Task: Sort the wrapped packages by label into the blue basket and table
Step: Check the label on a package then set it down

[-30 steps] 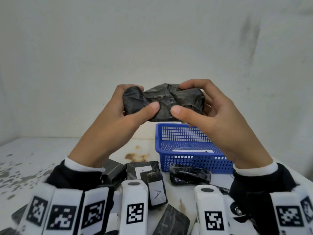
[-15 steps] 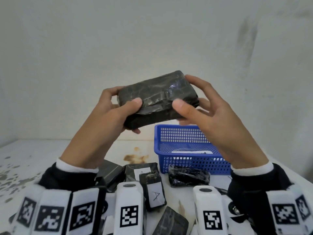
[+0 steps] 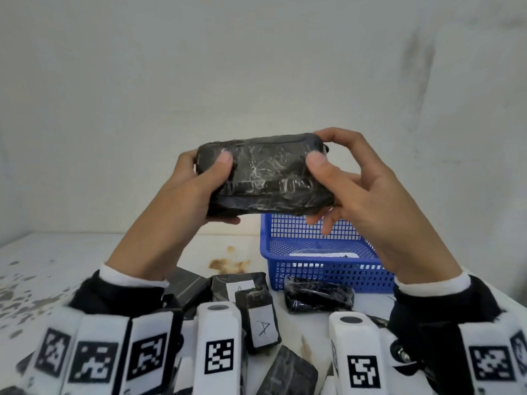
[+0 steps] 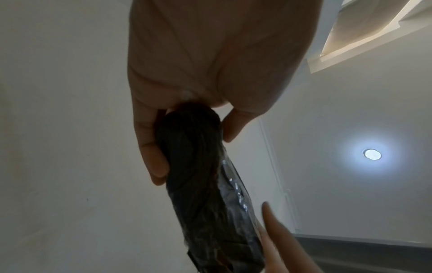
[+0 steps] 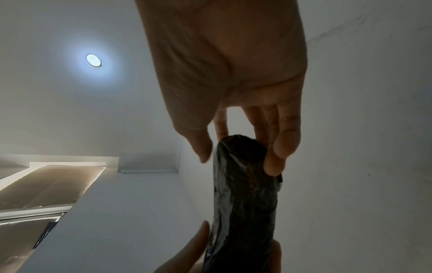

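Observation:
I hold a black plastic-wrapped package (image 3: 266, 173) up in front of me, above the table. My left hand (image 3: 196, 183) grips its left end, thumb on the near face. My right hand (image 3: 339, 172) pinches its right end between thumb and fingers. No label shows on the face turned to me. The package (image 4: 210, 194) runs from my left hand (image 4: 187, 144) in the left wrist view, and the package (image 5: 243, 194) hangs from my right hand (image 5: 236, 151) in the right wrist view. The blue basket (image 3: 328, 269) stands below, at the right.
One package with a white label (image 3: 323, 254) lies in the basket. Several wrapped packages lie on the white table (image 3: 57, 269) near me; one (image 3: 258, 320) shows an "A" label, another (image 3: 318, 297) sits before the basket. A brown stain (image 3: 228, 263) marks the table.
Both hands have turned the package over, from a crumpled end view to a broad flat face toward me. It has also come down a little.

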### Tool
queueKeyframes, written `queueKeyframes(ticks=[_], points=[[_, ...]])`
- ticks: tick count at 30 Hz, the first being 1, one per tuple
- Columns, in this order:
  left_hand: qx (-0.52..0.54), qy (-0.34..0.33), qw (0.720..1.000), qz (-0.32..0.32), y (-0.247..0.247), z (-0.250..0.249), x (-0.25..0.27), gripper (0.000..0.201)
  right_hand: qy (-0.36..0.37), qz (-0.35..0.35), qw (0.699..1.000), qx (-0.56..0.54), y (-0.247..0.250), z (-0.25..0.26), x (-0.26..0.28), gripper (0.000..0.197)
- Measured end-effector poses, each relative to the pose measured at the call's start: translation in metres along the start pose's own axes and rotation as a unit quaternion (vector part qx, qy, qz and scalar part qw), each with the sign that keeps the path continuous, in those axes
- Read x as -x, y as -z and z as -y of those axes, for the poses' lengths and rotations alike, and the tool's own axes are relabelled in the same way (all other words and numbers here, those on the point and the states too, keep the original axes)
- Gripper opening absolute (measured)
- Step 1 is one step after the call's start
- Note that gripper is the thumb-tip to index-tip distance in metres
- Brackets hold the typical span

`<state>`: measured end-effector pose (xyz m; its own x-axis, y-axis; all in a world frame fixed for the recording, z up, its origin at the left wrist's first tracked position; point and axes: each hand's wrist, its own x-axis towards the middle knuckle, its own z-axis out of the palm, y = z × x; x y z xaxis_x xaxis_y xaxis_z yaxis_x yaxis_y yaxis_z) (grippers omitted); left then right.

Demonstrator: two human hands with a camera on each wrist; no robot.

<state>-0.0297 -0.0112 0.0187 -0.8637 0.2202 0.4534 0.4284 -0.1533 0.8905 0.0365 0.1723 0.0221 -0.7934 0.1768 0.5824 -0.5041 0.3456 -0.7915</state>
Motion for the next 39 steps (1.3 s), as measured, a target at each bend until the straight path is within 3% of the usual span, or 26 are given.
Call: queueKeyframes(ticks=[4, 9, 12, 16, 18, 23, 28, 35, 39], points=[[-0.018, -0.003, 1.000, -0.002, -0.001, -0.003, 0.002, 0.030, -0.008, -0.009, 1.000, 0.011, 0.001, 0.000, 0.000, 0.015], [-0.046, -0.013, 0.999, 0.012, -0.006, -0.002, 0.005, 0.039, 0.002, -0.025, 1.000, 0.013, -0.001, 0.002, 0.002, 0.017], [-0.067, -0.021, 0.997, 0.021, -0.008, -0.001, 0.006, 0.064, 0.012, -0.026, 0.999, 0.013, -0.003, 0.003, 0.003, 0.014], [-0.074, -0.036, 0.996, 0.015, -0.009, 0.001, 0.006, 0.073, 0.028, -0.006, 0.999, 0.040, -0.003, 0.005, 0.004, 0.026], [-0.079, -0.041, 0.996, 0.016, -0.008, 0.002, 0.005, 0.073, 0.024, 0.010, 0.998, 0.049, -0.003, 0.003, 0.004, 0.040], [-0.077, -0.042, 0.996, 0.014, -0.008, 0.002, 0.005, 0.072, 0.037, 0.012, 0.997, 0.064, -0.001, -0.005, 0.002, 0.045], [-0.071, -0.021, 0.997, 0.000, -0.012, 0.001, 0.007, 0.075, 0.044, 0.003, 0.996, 0.080, -0.004, -0.005, 0.002, 0.035], [-0.112, -0.033, 0.993, 0.005, -0.010, 0.003, 0.006, 0.052, 0.056, -0.020, 0.993, 0.101, -0.007, -0.007, 0.001, 0.021], [-0.133, 0.001, 0.990, 0.049, -0.009, 0.001, 0.006, 0.069, 0.076, -0.027, 0.991, 0.108, -0.006, -0.007, 0.001, 0.017]])
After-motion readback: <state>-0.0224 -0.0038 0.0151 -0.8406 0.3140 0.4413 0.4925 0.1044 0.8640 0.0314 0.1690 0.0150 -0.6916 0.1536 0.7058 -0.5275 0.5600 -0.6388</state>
